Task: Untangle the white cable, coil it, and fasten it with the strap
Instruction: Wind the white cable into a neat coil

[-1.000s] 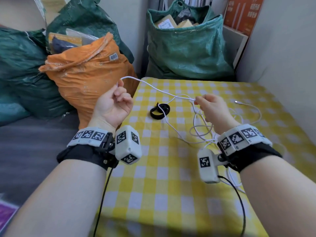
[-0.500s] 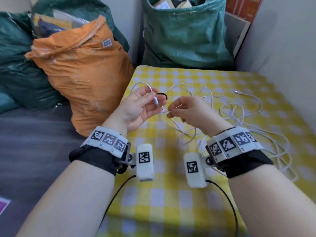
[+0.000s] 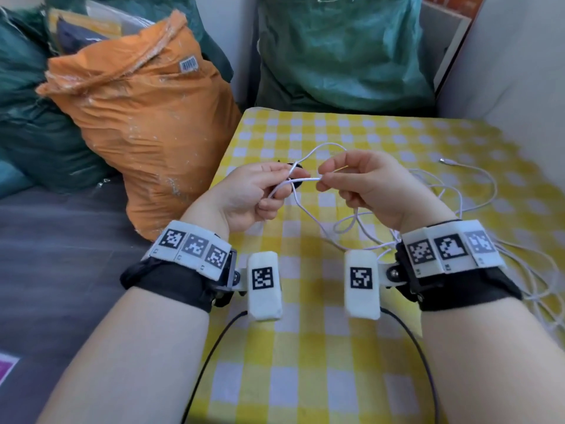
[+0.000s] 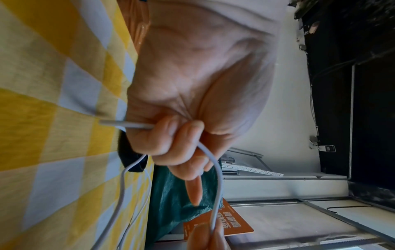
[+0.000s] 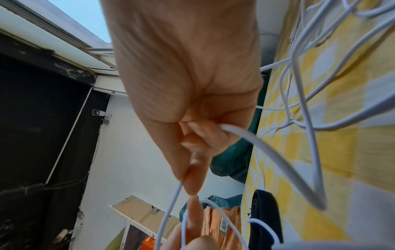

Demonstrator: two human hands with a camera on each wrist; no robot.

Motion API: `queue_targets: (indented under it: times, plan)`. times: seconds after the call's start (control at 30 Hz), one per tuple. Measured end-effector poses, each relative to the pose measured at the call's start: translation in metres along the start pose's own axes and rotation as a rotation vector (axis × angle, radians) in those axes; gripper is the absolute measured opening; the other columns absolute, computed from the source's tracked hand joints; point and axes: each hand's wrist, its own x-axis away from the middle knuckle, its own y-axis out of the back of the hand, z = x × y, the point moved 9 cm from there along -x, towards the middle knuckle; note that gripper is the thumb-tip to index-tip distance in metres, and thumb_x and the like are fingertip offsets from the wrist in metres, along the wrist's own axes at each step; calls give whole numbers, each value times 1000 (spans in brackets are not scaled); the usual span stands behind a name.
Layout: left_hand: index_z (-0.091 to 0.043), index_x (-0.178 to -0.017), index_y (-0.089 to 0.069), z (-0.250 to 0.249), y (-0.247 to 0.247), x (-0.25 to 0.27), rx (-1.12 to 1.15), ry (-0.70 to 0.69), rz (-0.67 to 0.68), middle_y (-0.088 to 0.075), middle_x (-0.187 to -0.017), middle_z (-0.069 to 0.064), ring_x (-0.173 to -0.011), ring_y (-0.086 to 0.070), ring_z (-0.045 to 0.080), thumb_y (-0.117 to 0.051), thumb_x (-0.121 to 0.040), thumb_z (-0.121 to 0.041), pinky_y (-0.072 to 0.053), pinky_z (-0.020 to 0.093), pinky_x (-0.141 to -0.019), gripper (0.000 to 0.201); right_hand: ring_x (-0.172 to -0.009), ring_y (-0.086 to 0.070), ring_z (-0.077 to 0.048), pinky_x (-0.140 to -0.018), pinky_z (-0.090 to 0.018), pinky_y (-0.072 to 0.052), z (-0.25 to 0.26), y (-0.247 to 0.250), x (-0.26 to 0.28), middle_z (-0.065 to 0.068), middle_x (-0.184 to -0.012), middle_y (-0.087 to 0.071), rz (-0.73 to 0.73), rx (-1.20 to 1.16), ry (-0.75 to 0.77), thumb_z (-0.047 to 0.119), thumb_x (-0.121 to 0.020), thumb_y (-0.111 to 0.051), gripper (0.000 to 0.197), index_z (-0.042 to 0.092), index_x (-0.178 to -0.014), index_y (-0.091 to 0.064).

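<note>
Both hands are held close together above the yellow checked table (image 3: 305, 377). My left hand (image 3: 282, 182) grips the white cable (image 3: 305, 179) near one end. A short stub of that cable (image 4: 119, 123) sticks out of the left hand's (image 4: 181, 143) curled fingers. My right hand (image 3: 323, 179) pinches the same cable a few centimetres away, and a small loop arches between the two hands. The rest of the cable lies in loose tangled loops (image 3: 458, 206) on the table to the right, with the far plug (image 3: 444, 160) beyond them. The black strap (image 3: 299, 185) lies behind my left fingers, mostly hidden.
An orange sack (image 3: 146, 117) leans against the table's left edge, and green bags (image 3: 342, 56) stand behind the table. A pale wall (image 3: 519, 71) bounds the right side. A grey surface (image 3: 61, 255) lies to the left of the table.
My hands have come together from well apart, the left one moving in from its raised spot on the left. The stretched cable now forms a small loop between them.
</note>
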Motion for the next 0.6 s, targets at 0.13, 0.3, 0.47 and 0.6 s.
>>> queue_targets:
  times: [0.13,0.3,0.47,0.6]
  plan:
    - [-12,-89,-61,3,-7,-14,-80,60,68,-41,-58,-2,-40,-30,7,-36,-101,-32,-22,19,-40,34,-44,-40,-4,-44,-14,-33,5,6,-15,-5,-70,-67,-90,34,66,1,-85,-63,19,17,-75,-63]
    - [-17,-80,-60,-9,-17,-32,-160,51,111,-39,-57,-1,-41,-27,8,-35,-99,-42,-21,19,-42,41,-42,-44,-2,-45,-14,-35,16,3,-28,-3,-61,-64,-118,141,166,8,-81,-71,17,17,-75,-58]
    - [-15,-82,-44,-16,-21,-45,-220,20,159,-31,-53,-8,-39,-24,3,-40,-98,-35,-24,15,-38,26,-40,-43,-3,-44,-19,-37,16,16,-37,5,-59,-60,-135,210,168,12,-78,-76,21,19,-76,-56]
    - [-13,-84,-53,-17,-21,-48,-152,-24,204,-28,-49,-10,-37,-21,2,-44,-91,-33,-14,17,-40,23,-42,-41,-6,-42,-17,-35,11,29,-35,2,-67,-56,-71,109,151,6,-79,-73,19,16,-83,-58]
